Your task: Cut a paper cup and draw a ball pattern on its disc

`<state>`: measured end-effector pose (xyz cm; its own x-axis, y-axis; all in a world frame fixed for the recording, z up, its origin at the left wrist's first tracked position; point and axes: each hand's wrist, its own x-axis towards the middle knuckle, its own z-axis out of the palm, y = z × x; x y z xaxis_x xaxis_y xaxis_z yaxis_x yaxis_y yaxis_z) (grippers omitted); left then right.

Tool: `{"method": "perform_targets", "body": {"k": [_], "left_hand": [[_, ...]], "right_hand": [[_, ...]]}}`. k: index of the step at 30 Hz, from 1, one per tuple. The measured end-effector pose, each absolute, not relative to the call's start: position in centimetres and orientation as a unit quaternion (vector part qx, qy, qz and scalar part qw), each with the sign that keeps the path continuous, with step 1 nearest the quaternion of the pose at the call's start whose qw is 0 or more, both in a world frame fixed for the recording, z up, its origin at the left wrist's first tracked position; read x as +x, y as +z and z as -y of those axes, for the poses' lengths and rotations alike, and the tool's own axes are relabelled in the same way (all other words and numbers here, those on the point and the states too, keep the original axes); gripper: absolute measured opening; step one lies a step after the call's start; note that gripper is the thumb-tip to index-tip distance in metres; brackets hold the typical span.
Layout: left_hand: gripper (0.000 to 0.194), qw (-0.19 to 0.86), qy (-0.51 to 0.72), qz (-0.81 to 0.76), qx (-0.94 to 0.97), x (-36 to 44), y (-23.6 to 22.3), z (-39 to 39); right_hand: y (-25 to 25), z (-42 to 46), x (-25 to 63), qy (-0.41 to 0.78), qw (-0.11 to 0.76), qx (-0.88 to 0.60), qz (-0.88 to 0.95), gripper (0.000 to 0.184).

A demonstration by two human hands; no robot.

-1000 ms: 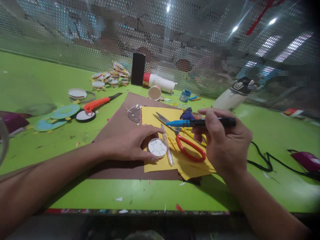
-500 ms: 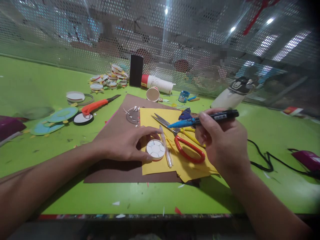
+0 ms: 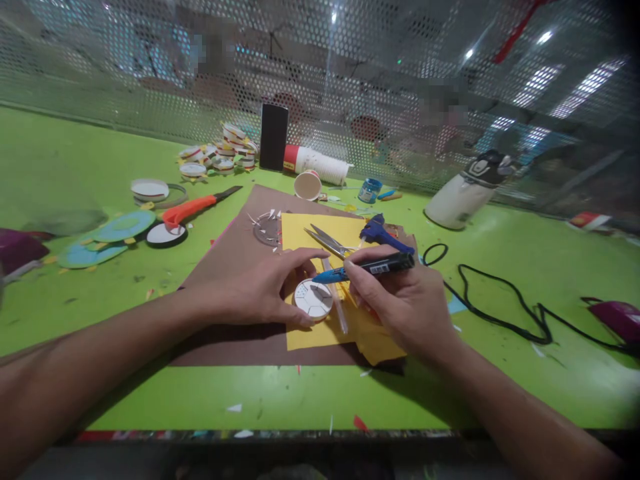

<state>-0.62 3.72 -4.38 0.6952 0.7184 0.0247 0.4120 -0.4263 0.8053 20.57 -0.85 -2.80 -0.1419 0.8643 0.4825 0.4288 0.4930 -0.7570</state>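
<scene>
My left hand (image 3: 263, 290) grips a small round white disc (image 3: 320, 307) by its edge, thumb on the near side and fingers on the far side. Dark lines on the disc form a football-like pattern, with blue marks in one section. In my right hand (image 3: 405, 293) is a blue marker (image 3: 334, 273) with a dark barrel, its tip at the disc's upper edge; I cannot tell whether they touch. Beneath lies yellow paper (image 3: 305, 339) on a brown sheet (image 3: 235, 250). A clear pen (image 3: 341, 315) and scissors (image 3: 325, 239) rest there, the scissors' handles mostly hidden by my right hand.
An orange-handled cutter (image 3: 193, 210) and light-blue paper rings (image 3: 120, 228) lie left. Behind are a phone (image 3: 273, 137), stacked paper cups (image 3: 323, 167), a blue jar (image 3: 370, 191) and small cup-base pieces (image 3: 225, 163). A bottle (image 3: 453, 200) and black cord (image 3: 500, 325) are right.
My right hand has moved left and down, bringing the marker's tip from above the scissors to the disc. My left hand keeps its hold on the disc, nearly still.
</scene>
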Motion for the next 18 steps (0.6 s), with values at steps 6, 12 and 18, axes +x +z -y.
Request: {"method": "perform_targets", "body": {"k": [6,12,18], "left_hand": [[0.081,0.422,0.182,-0.333,0.823,-0.62,-4.41,-3.83],[0.084,0.417,0.187,-0.327,0.827,-0.66,-4.57,-3.94],[0.084,0.416,0.177,-0.336,0.826,-0.76,-4.39,-3.81]], "right_hand": [[-2.85,0.71,20.37,0.268,0.466,-0.452,0.712,0.013],[-2.58,0.81,20.22,0.302,0.467,-0.46,0.692,0.015],[-2.62,0.99,20.16,0.298,0.476,-0.459,0.688,0.013]]}}
